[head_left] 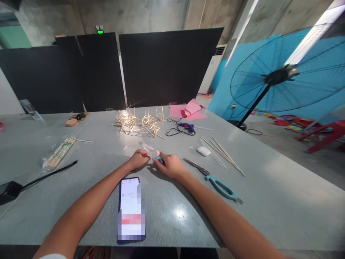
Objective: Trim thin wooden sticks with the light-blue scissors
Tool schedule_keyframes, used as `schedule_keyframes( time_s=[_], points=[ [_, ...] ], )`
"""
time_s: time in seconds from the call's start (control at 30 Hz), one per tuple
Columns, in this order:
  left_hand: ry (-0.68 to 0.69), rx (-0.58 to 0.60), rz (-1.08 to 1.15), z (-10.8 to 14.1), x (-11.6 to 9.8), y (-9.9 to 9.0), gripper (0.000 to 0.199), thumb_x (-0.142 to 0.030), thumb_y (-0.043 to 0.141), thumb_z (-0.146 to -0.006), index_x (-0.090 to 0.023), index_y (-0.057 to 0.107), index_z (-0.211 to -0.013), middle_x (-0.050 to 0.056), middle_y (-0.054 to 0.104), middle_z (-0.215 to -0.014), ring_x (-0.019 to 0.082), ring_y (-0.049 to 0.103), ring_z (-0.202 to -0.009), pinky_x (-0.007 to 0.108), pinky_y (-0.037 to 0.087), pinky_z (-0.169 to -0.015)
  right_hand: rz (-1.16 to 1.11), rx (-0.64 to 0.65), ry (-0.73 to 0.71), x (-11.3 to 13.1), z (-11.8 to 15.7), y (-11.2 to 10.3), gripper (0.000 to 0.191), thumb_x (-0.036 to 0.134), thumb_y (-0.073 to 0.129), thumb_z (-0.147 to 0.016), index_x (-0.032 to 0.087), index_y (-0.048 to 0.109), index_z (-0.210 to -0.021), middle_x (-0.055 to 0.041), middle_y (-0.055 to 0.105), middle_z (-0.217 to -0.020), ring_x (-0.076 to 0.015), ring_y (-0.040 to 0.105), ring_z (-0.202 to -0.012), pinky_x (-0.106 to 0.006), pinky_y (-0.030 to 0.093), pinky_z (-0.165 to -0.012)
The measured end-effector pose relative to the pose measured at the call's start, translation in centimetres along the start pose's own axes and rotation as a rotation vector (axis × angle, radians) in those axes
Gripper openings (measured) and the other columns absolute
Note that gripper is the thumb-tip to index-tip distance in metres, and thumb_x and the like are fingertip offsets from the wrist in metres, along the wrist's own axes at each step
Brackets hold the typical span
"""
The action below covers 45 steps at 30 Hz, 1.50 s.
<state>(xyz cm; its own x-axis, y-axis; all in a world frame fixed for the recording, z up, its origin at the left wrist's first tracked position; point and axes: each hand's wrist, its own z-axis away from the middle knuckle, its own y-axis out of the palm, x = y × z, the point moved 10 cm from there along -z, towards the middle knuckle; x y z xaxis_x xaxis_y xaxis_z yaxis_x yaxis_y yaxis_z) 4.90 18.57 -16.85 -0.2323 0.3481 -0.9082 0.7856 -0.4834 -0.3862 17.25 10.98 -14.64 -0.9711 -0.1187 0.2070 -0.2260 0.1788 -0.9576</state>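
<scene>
Over the grey worktop [178,219], the right hand [169,165] is grasping a small light-blue object [159,159]; the left hand [138,159] is clenching, any contents hidden.

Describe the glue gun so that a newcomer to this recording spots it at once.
On the grey table, find the pink sheets near the far edge. The glue gun lies just in front, right of the pale stick frames. Its dark blue body with a touch of red sets it apart from both.

The phone [131,207] screen reads "01:0", its last digit unclear.
</scene>
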Motion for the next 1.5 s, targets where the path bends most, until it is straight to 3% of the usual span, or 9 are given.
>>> schedule_keyframes(
  time_s=[0.1,0.23,0.53,0.87,1.13,1.23,1.3,1.4,1.5],
  points=[
    [0.004,0.008,0.024,-0.2,0.2,0.1,0.017,-0.027,0.06,-0.066,-0.018,0.047,-0.059,-0.002,0.047,-0.061,0.011,0.039,-0.062,0.025,0.029,-0.059,0.075,0.054,-0.126,2.1,0.4,0.7,0.05,0.061,0.035,-0.103,0.022,0.065,-0.104,-0.0096,0.078,-0.089,-0.022,0.072,-0.078,-0.029,0.028,-0.061],
    [-0.03,-0.012,0.081,-0.1,0.7,0.0,0.013,-0.028,0.06,-0.067,-0.016,0.053,-0.069,-0.001,0.055,-0.067,0.012,0.047,-0.065,0.024,0.035,-0.062,0.099,0.039,-0.079,1.9,0.4,0.5,0.054,0.062,0.028,-0.104,0.022,0.064,-0.107,-0.0094,0.077,-0.09,-0.0225,0.072,-0.079,-0.029,0.03,-0.062],
    [-0.081,-0.011,0.147,0.2,0.3,0.1,0.014,-0.027,0.061,-0.065,-0.015,0.054,-0.068,0.0,0.057,-0.067,0.011,0.047,-0.065,0.023,0.035,-0.061,0.087,0.015,-0.014,1.7,0.3,0.7,0.054,0.064,0.029,-0.104,0.022,0.062,-0.11,-0.0099,0.076,-0.09,-0.0248,0.074,-0.082,-0.028,0.036,-0.065],
    [-0.057,-0.057,0.065,0.0,0.9,-0.6,0.037,-0.033,0.062,-0.068,-0.021,0.028,-0.063,-0.006,0.026,-0.062,0.008,0.023,-0.06,0.025,0.017,-0.057,0.007,-0.045,0.119,1.3,0.4,0.8,0.053,0.063,0.031,-0.104,0.02,0.058,-0.117,-0.0136,0.074,-0.093,-0.0263,0.074,-0.084,-0.029,0.042,-0.07],
    [-0.048,-0.007,0.034,0.5,0.2,0.0,0.039,-0.03,0.061,-0.067,-0.021,0.023,-0.061,-0.007,0.018,-0.06,0.007,0.016,-0.056,0.027,0.009,-0.056,-0.056,-0.065,0.301,-3.9,-0.6,0.2,0.051,0.053,0.024,-0.108,0.016,0.058,-0.11,-0.0169,0.074,-0.093,-0.0265,0.074,-0.086,-0.03,0.041,-0.068],
    [-0.057,-0.023,0.046,0.4,0.5,-0.2,0.039,-0.03,0.06,-0.067,-0.022,0.023,-0.062,-0.007,0.019,-0.059,0.007,0.016,-0.056,0.026,0.01,-0.055,-0.082,-0.082,0.259,-3.5,-0.3,-0.1,0.051,0.053,0.022,-0.108,0.017,0.058,-0.114,-0.0141,0.074,-0.092,-0.0249,0.073,-0.088,-0.029,0.039,-0.066],
    [-0.058,-0.033,0.061,0.3,0.7,-0.2,0.036,-0.03,0.061,-0.066,-0.021,0.026,-0.061,-0.007,0.022,-0.058,0.007,0.02,-0.056,0.025,0.013,-0.054,-0.095,-0.072,0.158,-1.7,-0.1,0.0,0.049,0.056,0.027,-0.107,0.019,0.058,-0.116,-0.0103,0.074,-0.087,-0.0235,0.073,-0.085,-0.028,0.037,-0.065],
    [-0.067,-0.024,0.093,0.1,1.1,0.0,0.023,-0.029,0.061,-0.065,-0.018,0.041,-0.061,-0.005,0.039,-0.059,0.009,0.034,-0.059,0.022,0.024,-0.056,-0.044,-0.031,-0.044,1.4,0.2,0.4,0.046,0.058,0.033,-0.105,0.021,0.059,-0.113,-0.0086,0.074,-0.087,-0.0223,0.072,-0.081,-0.028,0.036,-0.065],
    [-0.086,-0.003,0.135,0.0,1.2,0.4,0.016,-0.028,0.06,-0.064,-0.015,0.052,-0.067,0.0,0.054,-0.068,0.011,0.045,-0.066,0.022,0.033,-0.06,0.014,0.014,-0.112,2.4,0.4,0.7,0.047,0.058,0.031,-0.105,0.022,0.06,-0.111,-0.0094,0.075,-0.092,-0.0215,0.072,-0.081,-0.028,0.036,-0.066]
  ],
)
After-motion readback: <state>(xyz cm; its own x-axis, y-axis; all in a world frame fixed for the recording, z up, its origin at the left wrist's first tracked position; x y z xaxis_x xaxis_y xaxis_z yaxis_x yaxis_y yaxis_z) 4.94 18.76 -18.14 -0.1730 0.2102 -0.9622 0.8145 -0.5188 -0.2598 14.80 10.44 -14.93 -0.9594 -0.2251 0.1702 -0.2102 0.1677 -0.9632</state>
